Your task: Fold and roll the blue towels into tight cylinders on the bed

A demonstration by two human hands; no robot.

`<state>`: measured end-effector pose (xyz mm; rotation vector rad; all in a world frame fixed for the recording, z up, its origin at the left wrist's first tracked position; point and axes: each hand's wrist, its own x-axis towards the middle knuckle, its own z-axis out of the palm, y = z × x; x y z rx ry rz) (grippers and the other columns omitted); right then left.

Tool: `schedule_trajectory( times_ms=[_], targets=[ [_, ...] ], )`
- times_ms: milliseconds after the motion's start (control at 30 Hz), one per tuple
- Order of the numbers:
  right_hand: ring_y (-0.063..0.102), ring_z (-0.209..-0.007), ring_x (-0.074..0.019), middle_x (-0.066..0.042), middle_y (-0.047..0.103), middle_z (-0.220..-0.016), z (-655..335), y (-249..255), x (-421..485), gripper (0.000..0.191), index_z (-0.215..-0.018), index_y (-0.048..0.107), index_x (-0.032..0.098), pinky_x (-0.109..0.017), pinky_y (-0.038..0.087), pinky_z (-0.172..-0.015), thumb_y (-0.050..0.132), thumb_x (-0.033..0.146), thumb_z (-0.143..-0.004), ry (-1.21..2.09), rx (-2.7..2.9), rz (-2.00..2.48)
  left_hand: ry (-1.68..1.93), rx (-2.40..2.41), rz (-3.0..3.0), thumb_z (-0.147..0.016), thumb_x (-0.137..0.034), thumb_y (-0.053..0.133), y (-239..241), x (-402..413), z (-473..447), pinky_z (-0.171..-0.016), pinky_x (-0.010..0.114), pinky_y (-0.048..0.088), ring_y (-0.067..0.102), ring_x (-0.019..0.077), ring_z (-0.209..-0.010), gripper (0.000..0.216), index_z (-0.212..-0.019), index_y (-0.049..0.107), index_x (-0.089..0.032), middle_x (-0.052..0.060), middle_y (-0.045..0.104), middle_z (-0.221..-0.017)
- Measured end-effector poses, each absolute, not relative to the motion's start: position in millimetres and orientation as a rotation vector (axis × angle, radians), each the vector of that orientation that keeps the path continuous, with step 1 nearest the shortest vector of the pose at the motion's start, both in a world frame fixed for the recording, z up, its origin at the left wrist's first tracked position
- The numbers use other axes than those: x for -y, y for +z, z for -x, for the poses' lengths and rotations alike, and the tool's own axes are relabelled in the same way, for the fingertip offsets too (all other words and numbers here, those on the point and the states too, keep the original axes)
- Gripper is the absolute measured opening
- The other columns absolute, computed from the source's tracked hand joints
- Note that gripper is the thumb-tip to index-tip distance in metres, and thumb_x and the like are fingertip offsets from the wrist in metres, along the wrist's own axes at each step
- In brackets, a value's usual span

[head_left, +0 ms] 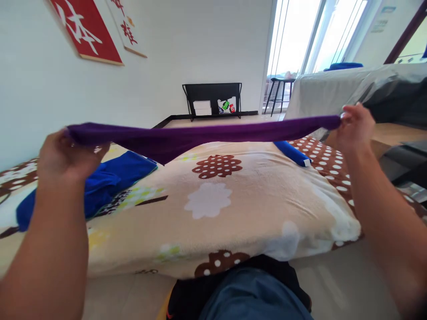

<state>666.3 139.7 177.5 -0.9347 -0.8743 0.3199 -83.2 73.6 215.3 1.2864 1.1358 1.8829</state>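
Note:
A purple cloth [200, 135] is stretched out flat in the air above a low bed. My left hand [65, 155] is closed on its left end, and my right hand [355, 126] pinches its right end. The cloth sags slightly in the middle-left. Below it lies a beige fleece blanket [233, 204] with brown dotted and white flower shapes.
A blue cloth [100, 182] lies crumpled on the blanket at the left, and a rolled blue cloth [292, 153] at the right. A black rack [213, 100] stands by the far wall, a black stool [280, 91] by the window. A grey-covered surface [333, 89] rises at right.

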Motion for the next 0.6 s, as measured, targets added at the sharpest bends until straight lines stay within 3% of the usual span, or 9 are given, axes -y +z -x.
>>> schedule_trajectory(
  times_ms=[100,167,267,467,600],
  targets=[
    [0.054,-0.066,-0.0155,-0.007,0.062,-0.084,-652.3,113.7,-108.7,0.017,-0.079,0.055,0.024,-0.033,0.043,-0.062,0.06,0.04,-0.083,0.451,0.969,1.073,1.645,-1.349,-1.111,-0.069,-0.033,0.061,161.5,-55.5,95.7,-0.081,0.035,0.058,0.061,0.0174,-0.089,0.021,-0.085,0.053,-0.022,-0.005,0.072,-0.089],
    [0.057,-0.066,-0.0195,-0.007,0.064,-0.079,-647.5,69.7,-89.6,0.022,-0.08,0.062,0.024,-0.037,0.044,-0.061,0.075,0.038,-0.07,0.604,1.056,1.166,1.475,-1.46,-1.001,-0.062,-0.027,0.065,124.7,-43.8,101.1,-0.069,0.035,0.059,0.061,0.0187,-0.074,0.023,-0.083,0.058,-0.022,-0.004,0.071,-0.075],
    [0.061,-0.07,-0.0238,-0.008,0.066,-0.079,-649.9,19.0,-67.1,0.03,-0.083,0.069,0.025,-0.04,0.046,-0.062,0.084,0.03,-0.058,0.79,1.15,1.263,1.306,-1.541,-0.885,-0.057,-0.023,0.07,80.6,-27.8,104.1,-0.056,0.031,0.055,0.058,0.0174,-0.058,0.022,-0.075,0.058,-0.021,-0.003,0.067,-0.06],
    [0.066,-0.087,-0.0262,-0.011,0.07,-0.101,-666.1,-17.6,-43.5,0.041,-0.091,0.073,0.027,-0.038,0.053,-0.071,0.088,0.03,-0.053,0.971,1.142,1.346,1.184,-1.58,-0.84,-0.055,-0.016,0.072,48.0,-19.0,111.6,-0.051,0.026,0.054,0.06,0.015,-0.056,0.026,-0.077,0.059,-0.019,-0.003,0.066,-0.065],
    [0.066,-0.093,-0.0214,-0.007,0.07,-0.109,-669.9,-27.7,-38.0,0.053,-0.101,0.072,0.025,-0.03,0.055,-0.077,0.091,0.035,-0.053,0.987,1.064,1.374,1.186,-1.608,-0.844,-0.057,-0.009,0.069,37.8,-21.5,124.2,-0.047,0.021,0.053,0.06,0.0128,-0.059,0.032,-0.086,0.062,-0.018,-0.003,0.064,-0.07]
  ],
)
